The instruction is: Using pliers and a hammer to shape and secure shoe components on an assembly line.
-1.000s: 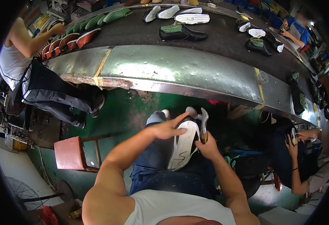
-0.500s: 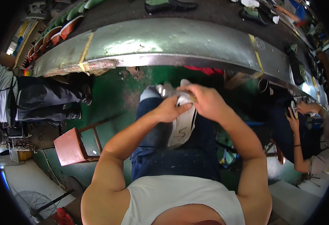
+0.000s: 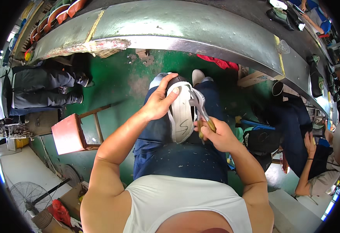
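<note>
A shoe (image 3: 182, 114) lies over my lap with its whitish underside up, a dark scrawled mark near its closer end. At the far end, my left hand (image 3: 160, 101) grips it, fingers curled over the edge and thumb pressed on the underside. My right hand (image 3: 218, 136) is closed round the handles of a pair of metal pincers (image 3: 199, 101) with yellowish-brown grips. The pincers' jaws meet the shoe's right edge near its far end. Whether they bite on material there, I cannot tell.
A metal-edged workbench (image 3: 158, 25) spans the view ahead, with dark shoes (image 3: 280, 17) at its right. To the left stands a reddish stool (image 3: 67, 134) and a fan (image 3: 28, 194). Another person (image 3: 42, 85) is at far left; a seated person's hand (image 3: 309, 145) shows at right.
My hands were together at the shoe's far end; now my left hand holds its left side and my right hand has drawn back toward me along the right edge with the pincers. The view has shifted.
</note>
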Action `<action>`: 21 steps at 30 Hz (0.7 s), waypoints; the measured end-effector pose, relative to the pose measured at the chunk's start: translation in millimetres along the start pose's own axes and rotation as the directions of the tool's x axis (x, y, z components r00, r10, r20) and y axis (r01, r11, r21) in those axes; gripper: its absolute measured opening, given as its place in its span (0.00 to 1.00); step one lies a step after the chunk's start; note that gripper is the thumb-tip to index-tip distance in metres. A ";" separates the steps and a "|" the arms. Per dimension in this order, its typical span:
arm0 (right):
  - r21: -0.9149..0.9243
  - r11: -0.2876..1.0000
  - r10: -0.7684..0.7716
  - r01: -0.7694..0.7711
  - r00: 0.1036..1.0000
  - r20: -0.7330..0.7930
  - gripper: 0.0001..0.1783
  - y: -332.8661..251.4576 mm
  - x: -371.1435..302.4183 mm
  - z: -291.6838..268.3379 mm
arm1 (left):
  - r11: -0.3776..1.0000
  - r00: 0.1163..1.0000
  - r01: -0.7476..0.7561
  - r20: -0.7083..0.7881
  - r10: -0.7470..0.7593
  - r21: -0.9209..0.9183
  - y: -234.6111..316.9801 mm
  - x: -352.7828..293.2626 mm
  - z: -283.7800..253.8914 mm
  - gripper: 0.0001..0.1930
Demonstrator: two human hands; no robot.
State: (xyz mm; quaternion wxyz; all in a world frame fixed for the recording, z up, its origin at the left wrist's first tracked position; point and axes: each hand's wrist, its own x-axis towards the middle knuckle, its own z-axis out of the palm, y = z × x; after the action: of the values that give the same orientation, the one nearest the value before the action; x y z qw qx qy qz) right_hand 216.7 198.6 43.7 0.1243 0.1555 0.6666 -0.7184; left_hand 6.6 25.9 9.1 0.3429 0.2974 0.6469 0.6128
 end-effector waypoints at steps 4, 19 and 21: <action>0.059 0.985 -0.164 0.164 0.986 -0.002 0.18 2.7 17.0 9.8 | 1.000 1.000 -0.018 0.022 0.018 -0.010 1.6 -0.9 -2.1 0.27; -0.610 0.776 -0.274 0.162 0.957 -0.095 0.15 -1.4 34.1 3.0 | 0.974 0.995 -0.091 -0.055 0.081 -0.205 -19.9 1.5 -10.2 0.25; -0.704 0.697 -0.280 0.137 0.956 -0.090 0.16 -12.1 19.0 5.4 | 0.975 0.994 -0.107 -0.047 0.100 -0.194 -12.4 -3.5 -7.1 0.25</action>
State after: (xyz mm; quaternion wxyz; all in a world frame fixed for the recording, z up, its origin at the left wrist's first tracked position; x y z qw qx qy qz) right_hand 194.2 194.8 47.9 0.0264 0.0889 0.9077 -0.4093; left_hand 3.3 18.0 -2.8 0.3262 0.2843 0.5731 0.6959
